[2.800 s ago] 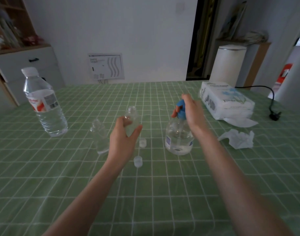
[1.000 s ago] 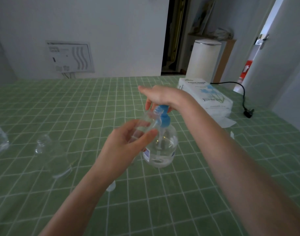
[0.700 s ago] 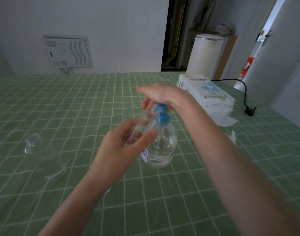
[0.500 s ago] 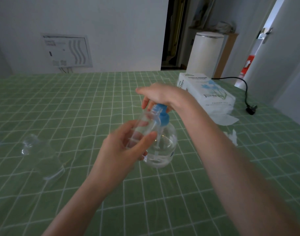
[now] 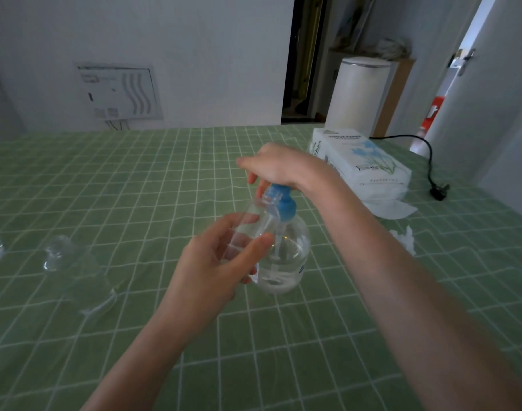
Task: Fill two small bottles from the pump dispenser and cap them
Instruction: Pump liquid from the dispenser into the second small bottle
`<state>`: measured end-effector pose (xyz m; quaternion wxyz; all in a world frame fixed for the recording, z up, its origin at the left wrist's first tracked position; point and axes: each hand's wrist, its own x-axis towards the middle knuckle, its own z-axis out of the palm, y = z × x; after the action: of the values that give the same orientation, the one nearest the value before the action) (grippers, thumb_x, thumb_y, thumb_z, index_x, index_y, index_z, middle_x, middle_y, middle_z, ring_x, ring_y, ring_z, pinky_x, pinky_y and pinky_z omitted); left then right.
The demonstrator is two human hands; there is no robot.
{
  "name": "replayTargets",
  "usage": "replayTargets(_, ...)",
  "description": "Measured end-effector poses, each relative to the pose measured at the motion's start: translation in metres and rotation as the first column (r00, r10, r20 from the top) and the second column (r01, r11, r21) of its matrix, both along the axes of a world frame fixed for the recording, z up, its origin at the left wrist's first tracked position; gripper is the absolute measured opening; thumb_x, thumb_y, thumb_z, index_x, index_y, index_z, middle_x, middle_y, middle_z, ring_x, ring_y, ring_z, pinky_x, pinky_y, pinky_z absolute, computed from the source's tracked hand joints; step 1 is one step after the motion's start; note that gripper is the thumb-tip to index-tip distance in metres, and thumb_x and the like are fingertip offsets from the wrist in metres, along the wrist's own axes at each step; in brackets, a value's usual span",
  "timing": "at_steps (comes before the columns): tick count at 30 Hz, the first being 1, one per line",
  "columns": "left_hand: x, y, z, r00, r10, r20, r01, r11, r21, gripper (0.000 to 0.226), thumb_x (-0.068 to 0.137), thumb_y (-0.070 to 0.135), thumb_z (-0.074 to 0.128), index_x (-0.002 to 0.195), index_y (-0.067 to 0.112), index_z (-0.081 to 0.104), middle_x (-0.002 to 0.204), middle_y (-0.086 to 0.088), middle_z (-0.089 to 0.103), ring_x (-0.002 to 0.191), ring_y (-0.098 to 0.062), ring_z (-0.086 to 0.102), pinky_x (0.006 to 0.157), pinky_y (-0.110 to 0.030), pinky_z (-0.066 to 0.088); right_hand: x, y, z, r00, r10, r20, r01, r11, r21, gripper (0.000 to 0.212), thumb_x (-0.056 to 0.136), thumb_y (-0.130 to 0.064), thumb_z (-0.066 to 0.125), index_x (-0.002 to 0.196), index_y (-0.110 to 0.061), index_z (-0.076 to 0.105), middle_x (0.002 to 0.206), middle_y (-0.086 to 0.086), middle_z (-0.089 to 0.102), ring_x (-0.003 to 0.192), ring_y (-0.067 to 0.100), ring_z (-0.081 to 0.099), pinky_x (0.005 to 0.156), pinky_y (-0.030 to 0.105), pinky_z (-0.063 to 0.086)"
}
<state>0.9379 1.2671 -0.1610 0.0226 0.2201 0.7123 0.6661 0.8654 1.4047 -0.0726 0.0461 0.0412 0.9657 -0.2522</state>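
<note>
l hand (image 5: 212, 262) grip round small bottle (image 5: 253, 226); r hand (image 5: 283, 167) palm-down on pump dispenser (image 5: 283, 247), nozzle hidden.

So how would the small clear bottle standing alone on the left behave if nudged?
The small clear plastic bottle looks empty and thin-walled, so probably very light. Tall and narrow on the soft green checked tablecloth, it would likely tip, then roll.

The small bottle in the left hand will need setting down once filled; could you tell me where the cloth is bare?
Bare cloth lies near the front edge, between the two forearms below the pump dispenser, and far left behind the spare small bottle. It is crowded right of the dispenser: tissue pack and crumpled tissue.
</note>
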Motion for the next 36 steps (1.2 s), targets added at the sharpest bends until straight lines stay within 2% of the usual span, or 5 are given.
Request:
replayTargets(3,0.0,0.001,0.002,1.0,-0.001,0.001,0.001,1.0,0.002,0.033,0.062,0.054,0.063,0.092,0.04,0.065,0.073,0.007,0.072,0.053,-0.006,0.062,0.05,-0.032,0.054,-0.001,-0.001,0.0,1.0,0.003,0.017,-0.003,1.0,0.029,0.042,0.098,-0.034,0.039,0.107,-0.005,0.066,0.103,0.013,0.071,0.057,0.015,0.049,0.056,0.025,0.036)
replayTargets(13,0.003,0.002,-0.002,1.0,-0.004,0.01,0.004,1.0,0.005,0.025,0.066,0.046,0.065,0.09,0.038,0.067,0.064,0.008,0.069,0.051,-0.006,0.061,0.049,-0.026,0.052,-0.002,0.001,-0.012,0.997,-0.029,0.066,0.03,0.999,-0.026,0.036,0.095,-0.022,0.04,0.121,-0.003,0.058,0.118,0.015,0.063,0.104,0.027,0.058,0.078,0.031,0.04)
replayTargets(21,0.005,0.003,-0.001,1.0,-0.017,0.013,0.017,0.999,0.046,0.026,0.065,0.047,0.064,0.09,0.038,0.066,0.069,0.008,0.071,0.054,-0.005,0.063,0.051,-0.018,0.05,0.0,0.0,-0.004,1.0,-0.007,-0.012,0.006,1.0,-0.009,0.032,0.094,-0.016,0.041,0.117,-0.003,0.059,0.101,0.015,0.069,0.097,0.027,0.064,0.078,0.033,0.045)
replayTargets(29,0.004,0.004,0.0,1.0,-0.013,0.022,0.012,0.999,0.04,0.016,0.073,0.04,0.069,0.089,0.039,0.067,0.068,0.009,0.07,0.054,-0.005,0.062,0.052,-0.019,0.051,-0.002,0.0,-0.003,0.999,-0.015,0.03,0.015,1.0,-0.02,0.034,0.094,-0.018,0.04,0.117,-0.003,0.059,0.11,0.015,0.067,0.091,0.025,0.06,0.069,0.031,0.041)
replayTargets(36,0.005,0.004,-0.001,0.999,-0.015,0.039,0.013,0.999,0.035,0.036,0.063,0.047,0.063,0.095,0.03,0.065,0.064,0.01,0.069,0.053,-0.004,0.061,0.052,-0.018,0.05,-0.001,0.0,-0.013,0.999,-0.024,0.041,0.025,0.999,-0.024,0.034,0.094,-0.018,0.04,0.118,-0.003,0.059,0.109,0.015,0.066,0.099,0.027,0.06,0.071,0.031,0.039)
